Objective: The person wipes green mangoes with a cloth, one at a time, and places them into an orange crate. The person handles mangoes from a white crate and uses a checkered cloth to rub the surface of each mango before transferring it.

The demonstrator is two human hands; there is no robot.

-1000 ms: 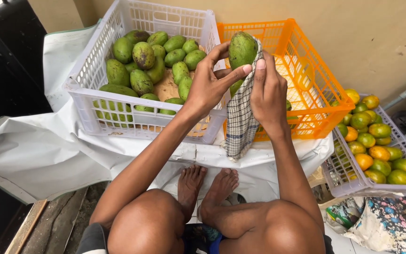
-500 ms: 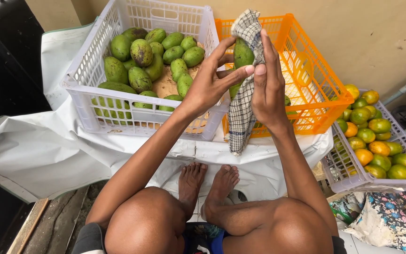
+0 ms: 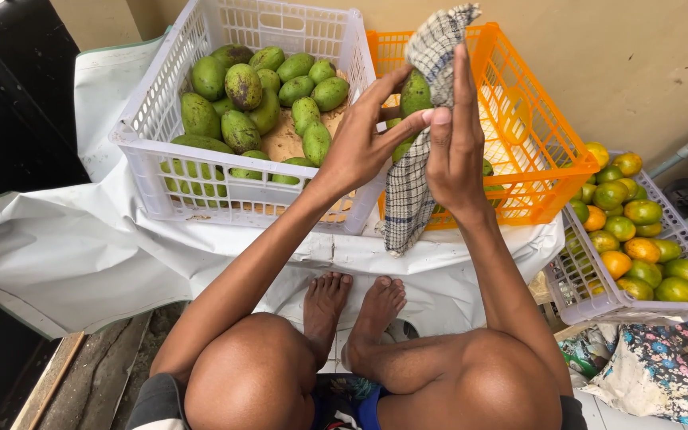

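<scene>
My left hand (image 3: 364,143) holds a green mango (image 3: 416,93) up in front of the orange crate (image 3: 535,159). My right hand (image 3: 454,147) presses a checked cloth (image 3: 412,187) flat against the mango; the cloth drapes over the fruit's top and hangs below my hands. Most of the mango is hidden behind the cloth and my fingers. To the left stands a white crate (image 3: 177,175) with several green mangoes (image 3: 244,84) in it.
A white sheet (image 3: 81,255) lies under both crates. At the right, a pale crate (image 3: 599,299) holds several green and orange citrus fruits (image 3: 639,239). A patterned fabric (image 3: 662,374) lies beneath it. My bare feet (image 3: 352,306) rest between my knees. A beige wall stands behind.
The cloth has come up from beneath the mango and now covers its top. My right hand has risen with it, fingers straight; the mango stays in my left hand.
</scene>
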